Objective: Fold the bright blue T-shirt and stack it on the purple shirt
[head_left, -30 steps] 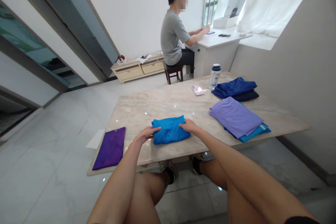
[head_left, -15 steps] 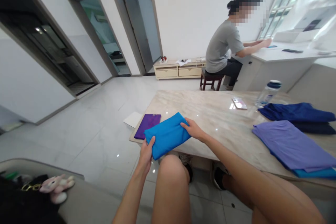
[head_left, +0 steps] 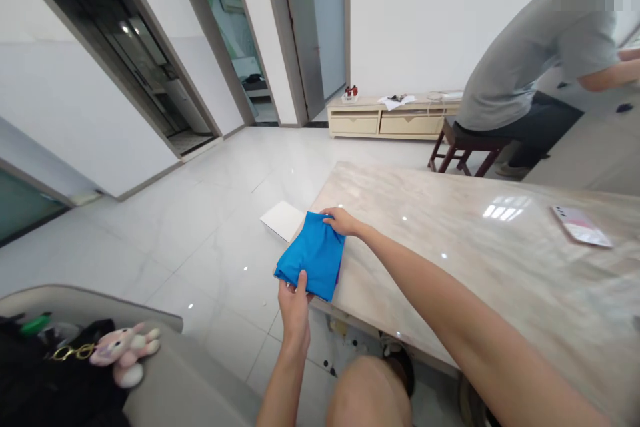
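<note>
A folded bright blue cloth lies over the near left corner of the marble-patterned table. My left hand grips its near edge, thumb on top and fingers underneath. At the far right corner of the cloth, my right hand pinches the fabric. Most of a flat purple item is hidden under the cloth; only a thin strip shows along the right side. Whether the cloth rests fully on it, I cannot tell.
A phone lies on the table to the right. A white flat piece juts out beyond the left edge. Across the room, a person in grey sits on a stool. A plush toy lies at lower left.
Both hands have carried the blue cloth left and down over the purple item, covering nearly all of it. My view has turned left, so the clothes and bottle are out of sight.
</note>
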A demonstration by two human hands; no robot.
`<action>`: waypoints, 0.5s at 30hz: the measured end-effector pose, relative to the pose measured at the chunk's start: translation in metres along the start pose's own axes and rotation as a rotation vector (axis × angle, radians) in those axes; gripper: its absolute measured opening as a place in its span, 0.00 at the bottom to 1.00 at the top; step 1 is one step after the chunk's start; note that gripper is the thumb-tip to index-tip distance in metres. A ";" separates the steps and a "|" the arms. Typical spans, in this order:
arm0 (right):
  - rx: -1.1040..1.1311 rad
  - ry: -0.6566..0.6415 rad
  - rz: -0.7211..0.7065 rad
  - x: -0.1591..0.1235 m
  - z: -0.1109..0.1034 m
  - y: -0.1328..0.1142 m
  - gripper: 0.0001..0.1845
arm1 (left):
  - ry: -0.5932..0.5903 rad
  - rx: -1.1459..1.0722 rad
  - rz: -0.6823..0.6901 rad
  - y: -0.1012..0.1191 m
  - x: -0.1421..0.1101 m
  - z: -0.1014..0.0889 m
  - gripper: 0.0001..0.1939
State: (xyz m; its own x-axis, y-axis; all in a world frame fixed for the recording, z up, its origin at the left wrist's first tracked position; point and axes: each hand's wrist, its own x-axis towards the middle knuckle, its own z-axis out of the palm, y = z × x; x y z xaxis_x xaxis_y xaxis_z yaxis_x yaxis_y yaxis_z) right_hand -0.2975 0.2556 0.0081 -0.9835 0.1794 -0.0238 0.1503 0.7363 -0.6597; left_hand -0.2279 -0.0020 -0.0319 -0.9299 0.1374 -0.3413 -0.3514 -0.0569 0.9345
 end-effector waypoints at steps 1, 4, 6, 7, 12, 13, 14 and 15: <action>0.005 -0.003 0.001 0.013 0.006 0.003 0.18 | 0.018 -0.003 -0.006 -0.004 0.007 0.001 0.30; 0.011 0.005 0.046 0.042 0.022 0.014 0.16 | 0.047 0.007 -0.049 -0.022 0.020 -0.012 0.24; 0.011 0.009 0.092 0.053 0.030 0.022 0.15 | 0.100 0.042 -0.086 -0.034 0.020 -0.033 0.22; 0.017 0.011 0.107 0.057 0.033 0.026 0.14 | 0.132 0.066 -0.097 -0.038 0.020 -0.044 0.22; 0.105 0.077 0.043 0.068 0.025 0.039 0.13 | 0.114 0.255 0.015 -0.033 0.011 -0.068 0.27; 0.113 0.078 0.039 0.069 0.021 0.041 0.12 | 0.106 0.297 0.080 -0.027 0.010 -0.064 0.27; 0.108 0.068 0.052 0.069 0.016 0.043 0.12 | 0.110 0.336 0.159 -0.021 0.009 -0.059 0.27; 0.091 0.049 0.076 0.069 0.011 0.045 0.11 | 0.122 0.374 0.247 -0.014 0.009 -0.052 0.25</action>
State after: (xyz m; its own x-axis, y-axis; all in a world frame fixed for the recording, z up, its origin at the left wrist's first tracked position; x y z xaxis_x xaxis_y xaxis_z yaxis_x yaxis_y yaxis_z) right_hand -0.3598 0.2937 -0.0314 -0.9633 0.2654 -0.0409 0.2120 0.6580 -0.7226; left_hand -0.2370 -0.0516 -0.0531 -0.9947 0.0460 -0.0922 -0.0750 0.2907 0.9539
